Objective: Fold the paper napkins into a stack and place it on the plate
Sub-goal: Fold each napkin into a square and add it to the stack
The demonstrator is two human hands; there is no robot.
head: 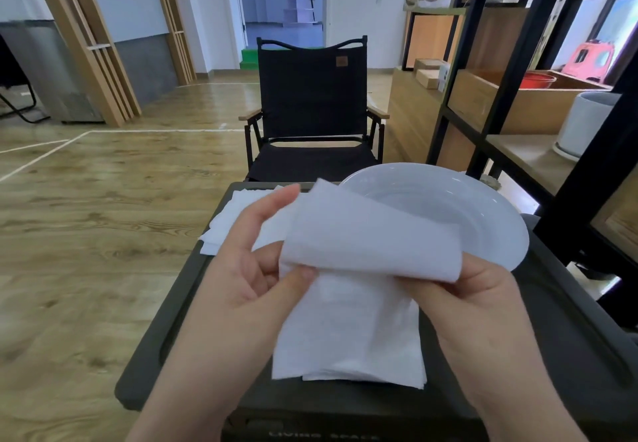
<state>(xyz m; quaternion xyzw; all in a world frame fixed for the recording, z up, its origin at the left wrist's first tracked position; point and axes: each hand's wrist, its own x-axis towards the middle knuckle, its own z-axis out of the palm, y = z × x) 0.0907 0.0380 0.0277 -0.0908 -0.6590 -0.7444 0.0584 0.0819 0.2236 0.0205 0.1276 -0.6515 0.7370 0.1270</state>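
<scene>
A wood-plank floor (103, 179) marked with white lines runs back to a pale wall and an open doorway; on the right a black-framed shelf unit (538, 72) with wooden boards carries boxes, a red bowl (537, 80) and a white cylindrical pot (587, 124). In the middle of the room a black folding chair (312, 110) with wooden armrests faces the camera, standing just behind a dark, tray-like table top (566, 321) with a raised rim, which is the working surface.

On the table's far right a white plate (483, 207) sits with its rim reaching past the table edge; its near-left part is hidden behind the lifted napkin. At the far left corner lie loose unfolded napkins (221, 227), partly covered by the left hand. In the table's centre a folded stack of napkins (348, 345) lies flat, clear of the plate.

Above that stack both hands hold one napkin (366, 234), bent over in a half-made fold. The left hand (248, 269) pinches its left edge between thumb and curled fingers, index finger extended upward. The right hand (476, 303) grips the folded right corner, fingers tucked under the paper
</scene>
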